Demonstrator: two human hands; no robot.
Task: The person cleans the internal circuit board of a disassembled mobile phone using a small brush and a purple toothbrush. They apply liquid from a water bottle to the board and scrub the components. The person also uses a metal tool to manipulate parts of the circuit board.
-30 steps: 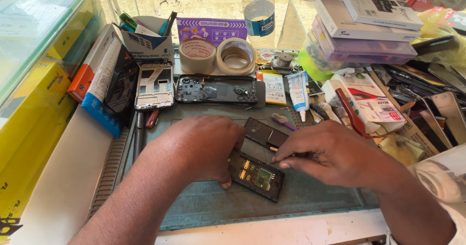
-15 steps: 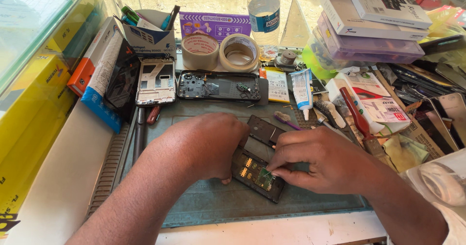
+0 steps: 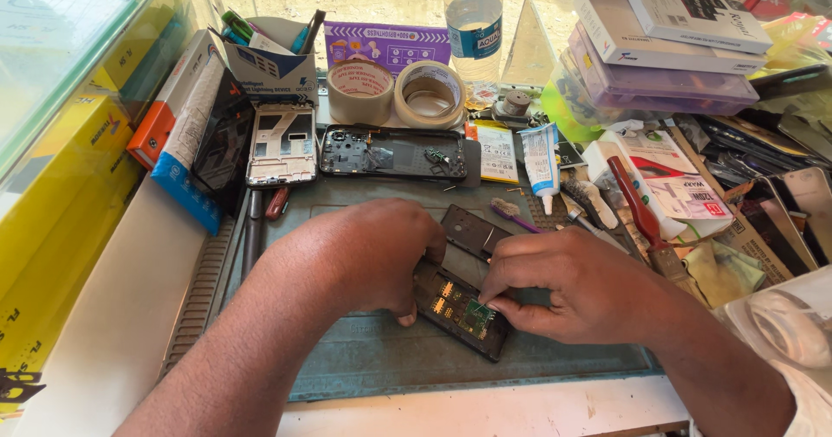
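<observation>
An opened dark phone [image 3: 464, 309], its green circuit board and gold contacts showing, lies on the grey-green work mat [image 3: 364, 363]. My left hand [image 3: 374, 255] rests over its left end, thumb pressed down at its near edge. My right hand [image 3: 576, 288] pinches at the board from the right, fingertips closed together on the phone's middle; whether they hold a small part cannot be made out. A dark back cover [image 3: 475, 231] lies just beyond, between my hands.
Behind the hands lie a disassembled phone frame [image 3: 394, 153], a silver mid-frame [image 3: 282, 145], two tape rolls [image 3: 397, 92], a glue tube [image 3: 542, 160], a water bottle [image 3: 474, 23], and a red-handled tool [image 3: 640, 216]. Boxes are stacked at right, yellow cartons at left.
My hands stay on the opened phone. The right hand's fingers have shifted slightly over the board, and the view has moved a little closer.
</observation>
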